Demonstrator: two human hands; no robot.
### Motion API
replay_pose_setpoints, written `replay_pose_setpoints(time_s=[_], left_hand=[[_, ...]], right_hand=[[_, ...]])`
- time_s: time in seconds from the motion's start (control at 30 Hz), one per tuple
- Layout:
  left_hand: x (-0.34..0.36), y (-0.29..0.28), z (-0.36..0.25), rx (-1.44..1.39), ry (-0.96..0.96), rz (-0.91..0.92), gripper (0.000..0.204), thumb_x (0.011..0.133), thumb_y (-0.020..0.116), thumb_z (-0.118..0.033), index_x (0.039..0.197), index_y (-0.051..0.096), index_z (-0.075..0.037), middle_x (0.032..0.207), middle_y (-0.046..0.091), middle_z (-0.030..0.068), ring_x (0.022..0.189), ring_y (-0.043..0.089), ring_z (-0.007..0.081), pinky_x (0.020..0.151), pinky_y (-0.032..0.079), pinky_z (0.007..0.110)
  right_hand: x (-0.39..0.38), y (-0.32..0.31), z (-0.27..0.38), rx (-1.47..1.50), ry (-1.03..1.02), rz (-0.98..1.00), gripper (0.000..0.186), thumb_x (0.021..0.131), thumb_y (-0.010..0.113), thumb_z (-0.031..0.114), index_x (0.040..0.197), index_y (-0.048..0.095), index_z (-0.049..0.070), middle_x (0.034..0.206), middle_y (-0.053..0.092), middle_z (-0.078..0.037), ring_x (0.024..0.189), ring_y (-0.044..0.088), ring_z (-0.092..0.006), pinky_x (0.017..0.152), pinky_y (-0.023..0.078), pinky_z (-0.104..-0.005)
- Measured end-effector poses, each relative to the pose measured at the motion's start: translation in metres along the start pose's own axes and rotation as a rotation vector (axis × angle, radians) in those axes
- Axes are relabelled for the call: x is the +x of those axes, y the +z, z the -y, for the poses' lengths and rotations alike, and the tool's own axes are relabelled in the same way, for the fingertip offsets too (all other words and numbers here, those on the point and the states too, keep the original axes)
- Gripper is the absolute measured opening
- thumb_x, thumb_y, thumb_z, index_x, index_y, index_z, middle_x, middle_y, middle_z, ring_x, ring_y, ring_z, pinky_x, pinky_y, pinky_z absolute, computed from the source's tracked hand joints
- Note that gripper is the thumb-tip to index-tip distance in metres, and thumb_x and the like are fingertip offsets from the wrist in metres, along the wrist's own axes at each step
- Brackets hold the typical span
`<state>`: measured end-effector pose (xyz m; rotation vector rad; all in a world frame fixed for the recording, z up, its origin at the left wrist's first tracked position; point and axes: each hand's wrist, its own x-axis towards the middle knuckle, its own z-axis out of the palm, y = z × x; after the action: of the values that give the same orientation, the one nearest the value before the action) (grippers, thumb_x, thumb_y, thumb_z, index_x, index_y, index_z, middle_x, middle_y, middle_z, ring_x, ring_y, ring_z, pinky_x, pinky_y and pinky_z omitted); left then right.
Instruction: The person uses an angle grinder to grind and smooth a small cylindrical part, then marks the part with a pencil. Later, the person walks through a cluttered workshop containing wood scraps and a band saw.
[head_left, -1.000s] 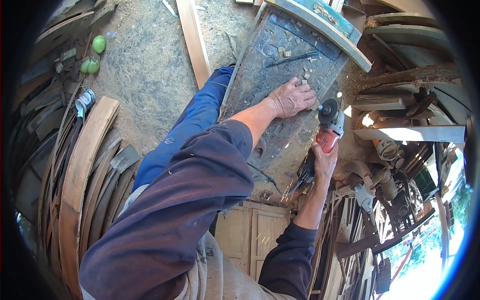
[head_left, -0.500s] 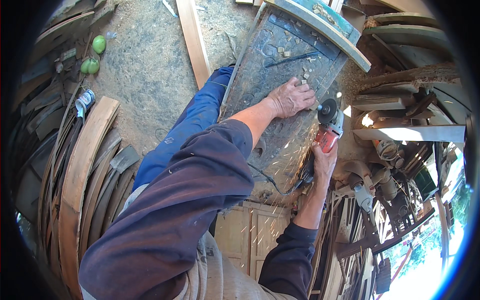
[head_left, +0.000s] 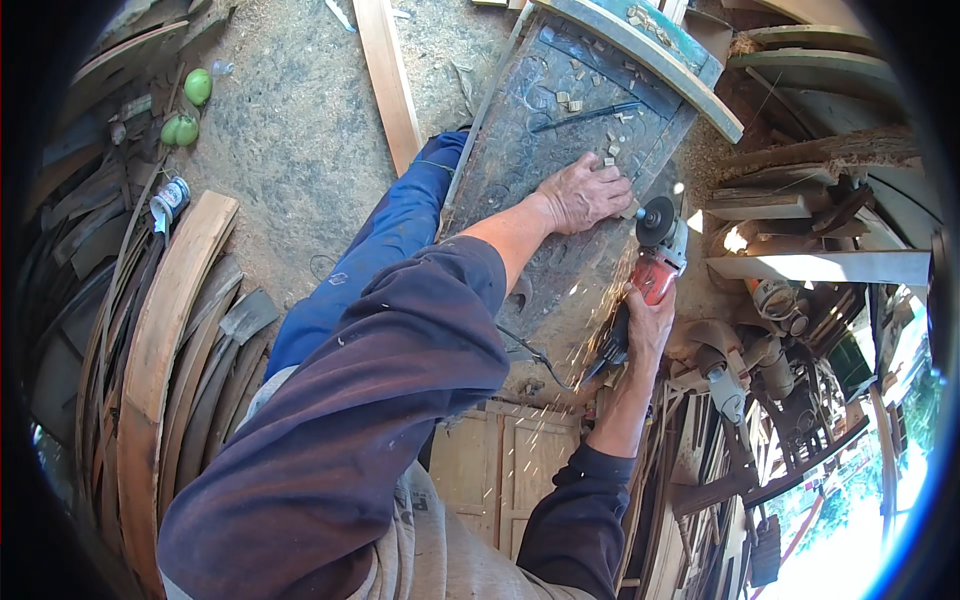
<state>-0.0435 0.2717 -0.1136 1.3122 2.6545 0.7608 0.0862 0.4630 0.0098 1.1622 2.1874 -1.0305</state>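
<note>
My right hand [head_left: 651,318] is wrapped round a red and black angle grinder [head_left: 655,276], whose dark disc [head_left: 656,220] points away from me, toward my left hand. Sparks [head_left: 585,345] stream back from the grinder toward my body. My left hand [head_left: 585,196] is closed at the right side of the worn workbench [head_left: 530,215], its fingers curled close to the disc. A small pale end sticks out between those fingers and the disc; the fingers hide the rest. Just beyond the left hand are small wood blocks [head_left: 609,160] and a thin dark rod [head_left: 588,118].
A curved wooden board [head_left: 650,62] crosses the bench's far end. The grinder's cord [head_left: 535,350] loops beneath my left arm. Curved planks [head_left: 170,330] stack at the left, near a can [head_left: 170,200] and green fruits [head_left: 180,130]. More timber [head_left: 800,265] crowds the right.
Both hands and the grinder hold almost the same place. The spray of sparks has changed shape slightly, still falling toward my body.
</note>
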Motion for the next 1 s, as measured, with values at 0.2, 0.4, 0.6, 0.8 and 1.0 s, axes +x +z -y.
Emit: replay_pose_setpoints(time_s=[0.2, 0.4, 0.6, 0.8, 1.0], left_hand=[[-0.0001, 0.0006, 0.0009, -0.012, 0.002, 0.005, 0.032, 0.091, 0.064, -0.027, 0.120, 0.067, -0.017, 0.119, 0.062, -0.0031, 0.112, 0.058, 0.0160, 0.095, 0.044, 0.044], [0.0001, -0.0011, 0.0003, -0.007, -0.004, 0.025, 0.032, 0.091, 0.063, -0.027, 0.122, 0.067, -0.017, 0.123, 0.062, -0.0026, 0.113, 0.058, 0.0159, 0.096, 0.044, 0.044], [0.0010, -0.0033, 0.0006, 0.010, -0.001, 0.048, 0.032, 0.092, 0.062, -0.026, 0.122, 0.067, -0.017, 0.123, 0.062, -0.0026, 0.113, 0.058, 0.0158, 0.096, 0.044, 0.044], [0.0012, -0.0038, -0.0002, 0.005, -0.003, 0.048, 0.031, 0.093, 0.062, -0.027, 0.122, 0.067, -0.017, 0.123, 0.062, -0.0026, 0.113, 0.058, 0.0156, 0.096, 0.044, 0.044], [0.0007, -0.0033, 0.0006, -0.014, -0.006, 0.040, 0.030, 0.092, 0.061, -0.026, 0.120, 0.067, -0.017, 0.123, 0.063, -0.0032, 0.113, 0.058, 0.0154, 0.097, 0.043, 0.044]], right_hand=[[-0.0009, -0.0015, 0.0024, -0.065, 0.032, -0.008, 0.075, 0.077, 0.080, 0.035, 0.138, 0.055, 0.000, 0.118, 0.066, -0.020, 0.105, 0.066, -0.0326, 0.095, 0.051, -0.0436], [-0.0011, -0.0007, 0.0054, -0.084, 0.023, -0.016, 0.076, 0.077, 0.080, 0.035, 0.139, 0.054, 0.001, 0.119, 0.066, -0.020, 0.105, 0.065, -0.0327, 0.095, 0.051, -0.0438], [-0.0001, -0.0025, 0.0063, -0.070, 0.027, 0.005, 0.074, 0.077, 0.080, 0.036, 0.137, 0.055, 0.001, 0.116, 0.067, -0.020, 0.102, 0.066, -0.0322, 0.094, 0.051, -0.0433], [0.0009, -0.0005, 0.0056, -0.087, 0.033, -0.012, 0.073, 0.077, 0.079, 0.035, 0.137, 0.055, 0.001, 0.116, 0.067, -0.020, 0.102, 0.066, -0.0323, 0.093, 0.051, -0.0434], [0.0017, -0.0015, 0.0041, -0.068, 0.003, -0.013, 0.076, 0.077, 0.078, 0.034, 0.140, 0.053, 0.000, 0.121, 0.065, -0.022, 0.106, 0.065, -0.0333, 0.095, 0.050, -0.0439]])
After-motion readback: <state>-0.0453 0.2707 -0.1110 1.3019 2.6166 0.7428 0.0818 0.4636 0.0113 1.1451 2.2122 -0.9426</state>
